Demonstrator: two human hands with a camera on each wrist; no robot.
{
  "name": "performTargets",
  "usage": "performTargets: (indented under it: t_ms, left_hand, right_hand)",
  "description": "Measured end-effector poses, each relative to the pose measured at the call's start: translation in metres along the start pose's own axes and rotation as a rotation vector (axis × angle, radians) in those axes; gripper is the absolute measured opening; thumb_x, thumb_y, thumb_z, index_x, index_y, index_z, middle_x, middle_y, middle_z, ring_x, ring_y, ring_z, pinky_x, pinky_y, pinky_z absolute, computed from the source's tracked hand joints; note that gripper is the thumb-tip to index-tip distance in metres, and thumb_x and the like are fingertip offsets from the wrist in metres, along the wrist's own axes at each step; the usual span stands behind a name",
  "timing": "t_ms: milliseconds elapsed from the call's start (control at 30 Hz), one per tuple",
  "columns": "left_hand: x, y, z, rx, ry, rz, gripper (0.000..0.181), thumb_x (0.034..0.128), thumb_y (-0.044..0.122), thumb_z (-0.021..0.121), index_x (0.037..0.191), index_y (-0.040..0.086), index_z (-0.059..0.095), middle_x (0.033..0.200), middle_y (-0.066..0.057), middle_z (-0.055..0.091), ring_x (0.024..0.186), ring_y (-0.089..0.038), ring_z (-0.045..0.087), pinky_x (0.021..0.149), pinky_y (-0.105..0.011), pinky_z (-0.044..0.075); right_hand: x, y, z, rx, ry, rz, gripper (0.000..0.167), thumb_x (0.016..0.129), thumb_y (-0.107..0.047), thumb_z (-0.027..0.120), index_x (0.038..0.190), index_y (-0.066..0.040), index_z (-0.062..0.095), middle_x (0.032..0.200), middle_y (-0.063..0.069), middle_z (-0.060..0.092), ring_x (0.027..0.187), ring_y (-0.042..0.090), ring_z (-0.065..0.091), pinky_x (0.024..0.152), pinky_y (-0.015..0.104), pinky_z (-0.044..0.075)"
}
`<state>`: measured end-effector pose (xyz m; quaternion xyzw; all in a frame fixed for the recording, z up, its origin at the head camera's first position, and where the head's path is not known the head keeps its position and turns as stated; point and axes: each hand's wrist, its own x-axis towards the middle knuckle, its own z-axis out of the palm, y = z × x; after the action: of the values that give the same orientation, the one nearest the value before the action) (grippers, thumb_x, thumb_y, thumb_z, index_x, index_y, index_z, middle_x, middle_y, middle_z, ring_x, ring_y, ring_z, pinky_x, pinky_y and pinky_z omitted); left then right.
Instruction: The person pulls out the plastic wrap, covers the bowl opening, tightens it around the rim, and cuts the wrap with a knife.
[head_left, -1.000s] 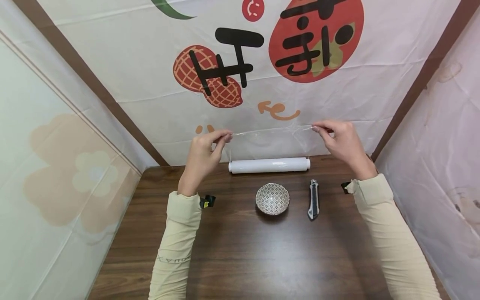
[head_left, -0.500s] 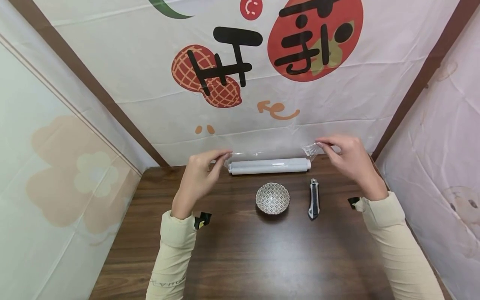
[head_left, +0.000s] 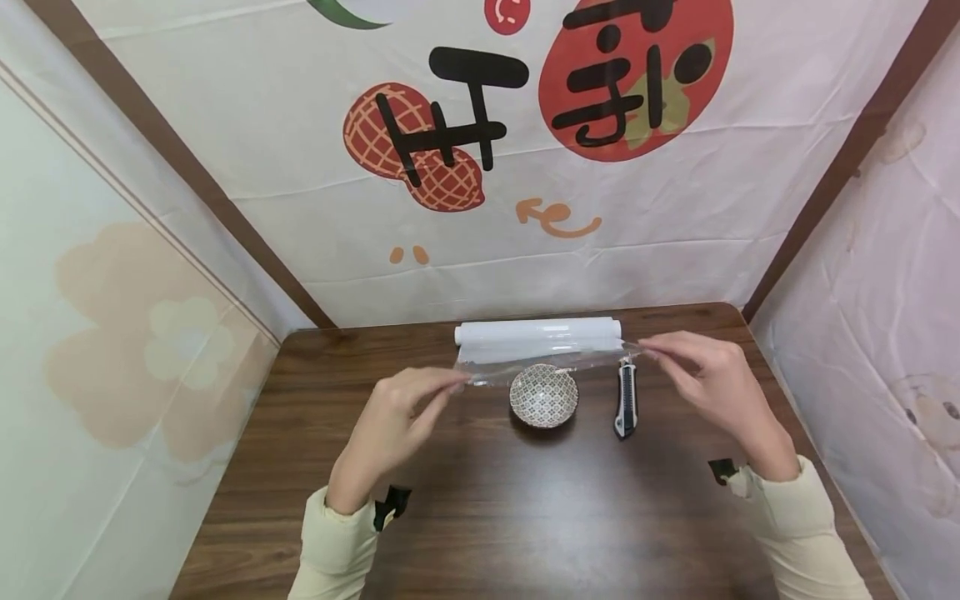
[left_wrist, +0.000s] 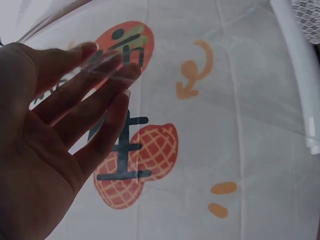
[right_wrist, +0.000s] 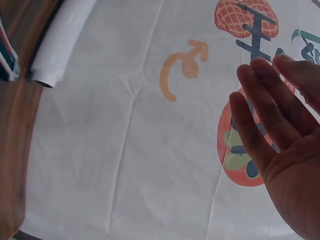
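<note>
A sheet of clear cling film point(head_left: 498, 372) stretches between both hands, still joined to its white roll point(head_left: 538, 331) at the back of the table. At the film's left corner the left hand point(head_left: 393, 421) pinches the edge between thumb and fingers. The opposite corner is pinched by the right hand point(head_left: 716, 387). Beneath the film's front edge stands a small patterned bowl point(head_left: 543, 402), partly seen through it. In the left wrist view the other fingers of the left hand point(left_wrist: 65, 125) are spread loosely; those of the right hand point(right_wrist: 285, 125) look similar in the right wrist view.
A utility knife point(head_left: 626, 400) lies right of the bowl, its far tip near the film. The wooden table point(head_left: 525, 517) meets a printed cloth wall point(head_left: 660, 250) behind the roll. More cloth hangs at both sides.
Both hands have come down and toward the person, drawing the film off the roll. Its front edge, earlier raised behind and above the roll, now hangs over the bowl. Bowl and knife stay put.
</note>
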<state>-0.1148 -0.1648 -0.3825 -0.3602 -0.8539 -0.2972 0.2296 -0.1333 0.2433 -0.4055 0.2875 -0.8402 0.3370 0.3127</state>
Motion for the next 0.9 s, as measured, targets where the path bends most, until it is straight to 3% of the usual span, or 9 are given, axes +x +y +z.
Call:
performTargets:
  t_ms: [333, 467, 667, 700, 800, 833, 900]
  left_hand:
    - [-0.054, 0.014, 0.016, -0.072, -0.112, 0.063, 0.026, 0.0893, 0.002, 0.078, 0.112, 0.014, 0.08, 0.112, -0.002, 0.081, 0.103, -0.019, 0.078, 0.091, -0.034, 0.062]
    - [-0.068, 0.018, 0.02, -0.078, -0.158, 0.041, 0.023, 0.0904, 0.003, 0.078, 0.11, 0.015, 0.08, 0.112, -0.001, 0.081, 0.106, -0.018, 0.077, 0.094, -0.031, 0.061]
    - [-0.086, 0.023, 0.027, -0.031, -0.209, -0.004, 0.024, 0.0871, 0.005, 0.082, 0.107, 0.017, 0.081, 0.113, 0.004, 0.08, 0.106, -0.015, 0.076, 0.091, -0.033, 0.062]
    - [-0.09, 0.024, 0.029, -0.023, -0.221, -0.013, 0.023, 0.0871, 0.006, 0.082, 0.106, 0.018, 0.081, 0.113, 0.004, 0.08, 0.107, -0.015, 0.076, 0.091, -0.034, 0.063]
    - [-0.1, 0.023, 0.037, 0.003, -0.253, -0.015, 0.019, 0.0886, 0.009, 0.082, 0.105, 0.018, 0.081, 0.112, 0.005, 0.08, 0.107, -0.015, 0.076, 0.091, -0.037, 0.063]
    - [-0.103, 0.022, 0.04, 0.009, -0.265, -0.014, 0.017, 0.0894, 0.011, 0.081, 0.105, 0.018, 0.081, 0.111, 0.004, 0.08, 0.106, -0.015, 0.076, 0.091, -0.037, 0.063]
    - [-0.11, 0.021, 0.047, 0.026, -0.296, -0.023, 0.012, 0.0913, 0.014, 0.08, 0.103, 0.018, 0.081, 0.108, 0.005, 0.08, 0.106, -0.015, 0.076, 0.091, -0.038, 0.062]
  right_hand:
    - [-0.054, -0.014, 0.003, 0.053, -0.066, 0.056, 0.04, 0.077, 0.009, 0.084, 0.11, -0.014, 0.082, 0.102, 0.003, 0.083, 0.101, -0.001, 0.074, 0.097, 0.005, 0.05]
    - [-0.073, -0.017, 0.005, 0.09, -0.122, 0.101, 0.043, 0.075, 0.011, 0.085, 0.109, -0.016, 0.082, 0.104, 0.002, 0.082, 0.108, -0.01, 0.069, 0.098, 0.005, 0.049]
    - [-0.099, -0.02, 0.015, 0.148, -0.144, 0.079, 0.048, 0.071, 0.015, 0.084, 0.108, -0.016, 0.081, 0.102, 0.001, 0.081, 0.103, -0.002, 0.071, 0.097, 0.006, 0.05]
    - [-0.103, -0.019, 0.017, 0.161, -0.146, 0.07, 0.047, 0.073, 0.014, 0.084, 0.109, -0.016, 0.081, 0.102, 0.001, 0.081, 0.102, 0.001, 0.072, 0.097, 0.006, 0.05]
    - [-0.115, -0.015, 0.025, 0.168, -0.155, 0.044, 0.014, 0.095, -0.011, 0.078, 0.108, -0.016, 0.081, 0.102, 0.0, 0.081, 0.1, 0.006, 0.073, 0.098, 0.006, 0.05]
    - [-0.119, -0.014, 0.028, 0.157, -0.158, 0.029, 0.011, 0.101, -0.02, 0.072, 0.106, -0.016, 0.081, 0.101, -0.001, 0.081, 0.098, 0.008, 0.073, 0.098, 0.007, 0.05]
    - [-0.126, -0.012, 0.034, 0.124, -0.164, 0.002, 0.029, 0.108, -0.034, 0.059, 0.104, -0.015, 0.081, 0.1, -0.002, 0.08, 0.094, 0.012, 0.074, 0.097, 0.007, 0.051]
